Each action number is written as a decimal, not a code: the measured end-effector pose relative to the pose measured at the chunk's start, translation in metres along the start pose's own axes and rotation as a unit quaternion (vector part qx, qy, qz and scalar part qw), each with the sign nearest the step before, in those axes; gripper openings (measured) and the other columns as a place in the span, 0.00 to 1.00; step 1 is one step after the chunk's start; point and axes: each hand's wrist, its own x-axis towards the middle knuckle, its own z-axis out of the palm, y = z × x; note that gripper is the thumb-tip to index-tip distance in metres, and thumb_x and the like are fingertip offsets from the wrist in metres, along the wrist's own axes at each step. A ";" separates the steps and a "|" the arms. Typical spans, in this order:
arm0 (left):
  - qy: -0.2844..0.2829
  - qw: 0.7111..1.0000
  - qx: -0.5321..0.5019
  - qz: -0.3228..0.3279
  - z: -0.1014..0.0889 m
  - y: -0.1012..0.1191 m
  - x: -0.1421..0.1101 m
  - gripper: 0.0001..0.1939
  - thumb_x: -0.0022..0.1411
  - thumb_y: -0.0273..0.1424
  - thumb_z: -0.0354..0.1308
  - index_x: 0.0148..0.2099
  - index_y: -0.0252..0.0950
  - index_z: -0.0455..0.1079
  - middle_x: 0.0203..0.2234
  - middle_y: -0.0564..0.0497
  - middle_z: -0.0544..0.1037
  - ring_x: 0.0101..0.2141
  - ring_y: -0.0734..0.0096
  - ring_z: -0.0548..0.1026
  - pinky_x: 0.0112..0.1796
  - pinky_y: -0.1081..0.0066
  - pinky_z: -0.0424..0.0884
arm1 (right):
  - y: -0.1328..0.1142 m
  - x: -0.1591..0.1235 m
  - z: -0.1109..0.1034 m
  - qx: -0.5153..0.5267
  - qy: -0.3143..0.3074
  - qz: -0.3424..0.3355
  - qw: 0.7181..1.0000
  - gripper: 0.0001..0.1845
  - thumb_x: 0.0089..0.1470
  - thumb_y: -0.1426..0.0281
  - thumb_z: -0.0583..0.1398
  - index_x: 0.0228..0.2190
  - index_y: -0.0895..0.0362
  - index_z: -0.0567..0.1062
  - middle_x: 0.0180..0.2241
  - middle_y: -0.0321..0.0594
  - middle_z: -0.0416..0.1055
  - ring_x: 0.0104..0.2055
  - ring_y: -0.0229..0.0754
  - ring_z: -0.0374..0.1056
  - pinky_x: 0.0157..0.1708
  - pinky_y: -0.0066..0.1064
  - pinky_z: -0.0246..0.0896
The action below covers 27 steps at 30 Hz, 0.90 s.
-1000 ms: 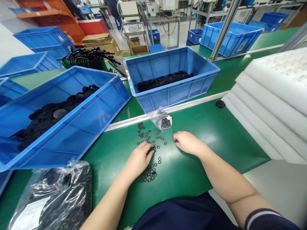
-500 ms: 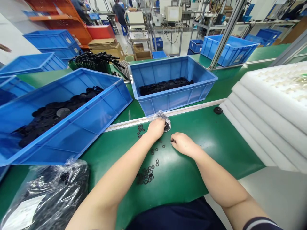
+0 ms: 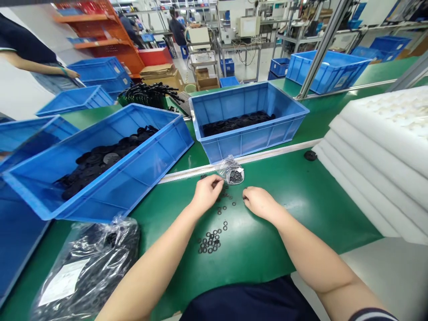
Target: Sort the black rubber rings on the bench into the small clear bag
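My left hand (image 3: pixel 207 192) is over the green tabletop with thumb and fingers closed together; whatever lies between them is too small or hidden to make out. Just beyond its fingertips lies a clear plastic bag (image 3: pixel 231 170) with small dark rings in it. Loose black rings (image 3: pixel 224 208) are scattered to the right of this hand, and a denser group of black rings (image 3: pixel 210 241) lies nearer my body. My right hand (image 3: pixel 261 203) rests on the table to the right of the bag, its fingers curled in and their contents hidden.
Two blue bins, a left bin (image 3: pixel 157 156) and a middle bin (image 3: pixel 254 138), hold black discs. White foam sheets (image 3: pixel 364 178) are stacked at right, with a black round part (image 3: pixel 310 155) beside them. A bagged bundle (image 3: pixel 96 267) lies front left. Another person's arm (image 3: pixel 40 67) shows far left.
My left hand has drawn back from the plastic bag, toward the left and nearer my body, uncovering the bag. The right hand stays curled in place. The view has shifted somewhat left.
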 end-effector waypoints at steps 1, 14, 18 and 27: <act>0.008 0.999 -0.027 -0.024 -0.008 -0.004 -0.014 0.09 0.63 0.35 0.56 0.36 0.36 0.74 0.26 0.53 0.78 0.26 0.71 0.74 0.32 0.71 0.69 | -0.002 -0.001 0.000 0.007 0.007 0.000 1.000 0.09 0.60 0.75 0.56 0.36 0.58 0.77 0.38 0.44 0.75 0.38 0.43 0.70 0.37 0.30 0.57; 0.015 0.998 -0.065 -0.018 -0.008 -0.017 -0.094 0.05 0.61 0.31 0.57 0.36 0.37 0.74 0.27 0.52 0.78 0.27 0.72 0.74 0.32 0.71 0.71 | -0.018 0.008 0.022 0.018 0.034 -0.073 0.997 0.08 0.62 0.74 0.59 0.37 0.59 0.80 0.36 0.42 0.75 0.42 0.42 0.68 0.47 0.31 0.58; 0.009 0.998 -0.066 -0.006 -0.004 -0.024 -0.098 0.06 0.62 0.32 0.58 0.38 0.38 0.75 0.27 0.52 0.77 0.28 0.71 0.74 0.33 0.70 0.72 | -0.017 0.009 0.022 0.024 0.024 -0.063 0.997 0.09 0.63 0.73 0.59 0.38 0.57 0.81 0.38 0.42 0.75 0.43 0.42 0.67 0.47 0.31 0.58; -0.019 0.998 -0.064 0.017 0.007 -0.029 -0.096 0.05 0.65 0.31 0.58 0.39 0.37 0.75 0.32 0.50 0.77 0.31 0.71 0.73 0.35 0.70 0.70 | -0.029 0.008 0.016 -0.095 -0.043 -0.071 0.992 0.18 0.67 0.71 0.51 0.37 0.59 0.81 0.38 0.48 0.73 0.42 0.48 0.63 0.45 0.37 0.56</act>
